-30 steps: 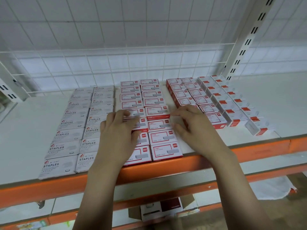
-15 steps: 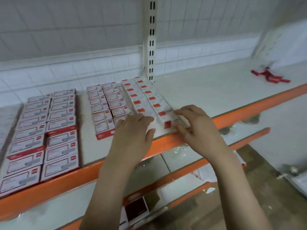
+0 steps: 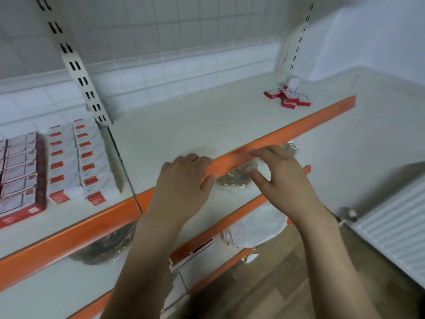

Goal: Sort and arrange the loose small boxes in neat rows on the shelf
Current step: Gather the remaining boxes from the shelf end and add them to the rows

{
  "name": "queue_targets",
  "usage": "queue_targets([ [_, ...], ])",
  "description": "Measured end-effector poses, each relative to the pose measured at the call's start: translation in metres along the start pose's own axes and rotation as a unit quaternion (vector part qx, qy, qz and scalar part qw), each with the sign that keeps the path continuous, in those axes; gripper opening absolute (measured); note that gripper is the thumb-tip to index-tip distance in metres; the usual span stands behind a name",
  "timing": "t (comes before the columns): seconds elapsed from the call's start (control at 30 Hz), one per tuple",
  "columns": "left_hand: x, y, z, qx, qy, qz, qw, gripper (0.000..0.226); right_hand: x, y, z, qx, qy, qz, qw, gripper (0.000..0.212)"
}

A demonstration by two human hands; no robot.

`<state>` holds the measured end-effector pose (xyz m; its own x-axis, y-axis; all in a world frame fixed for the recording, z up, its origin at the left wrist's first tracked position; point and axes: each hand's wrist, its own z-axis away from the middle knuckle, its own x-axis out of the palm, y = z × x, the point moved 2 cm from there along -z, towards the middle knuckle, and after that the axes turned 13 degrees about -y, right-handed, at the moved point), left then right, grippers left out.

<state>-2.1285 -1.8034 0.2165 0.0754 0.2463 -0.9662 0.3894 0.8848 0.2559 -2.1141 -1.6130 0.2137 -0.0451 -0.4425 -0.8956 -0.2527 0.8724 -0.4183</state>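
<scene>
Both hands are empty, the left hand [image 3: 184, 180] and right hand [image 3: 279, 180] loosely curled at the shelf [image 3: 207, 125] edge. The loose boxes [image 3: 287, 96] lie far right; reaching hastily could knock them off.

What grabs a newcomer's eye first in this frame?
Two bare hands mid-frame: the left hand and right hand hover empty at the shelf's orange front edge. Far right at the back, a loose pile of small red-and-white boxes sits unsorted. At left, neat rows of boxes are already lined up.
</scene>
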Motion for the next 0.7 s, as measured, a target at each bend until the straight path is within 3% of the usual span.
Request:
queue_targets([
  [0.7, 0.011, 0.028, -0.194, 0.051, -0.042, 0.014, 0.998, 0.040, -0.041, 0.124, -0.103, 0.114, 0.030, 0.024, 0.993, 0.043],
])
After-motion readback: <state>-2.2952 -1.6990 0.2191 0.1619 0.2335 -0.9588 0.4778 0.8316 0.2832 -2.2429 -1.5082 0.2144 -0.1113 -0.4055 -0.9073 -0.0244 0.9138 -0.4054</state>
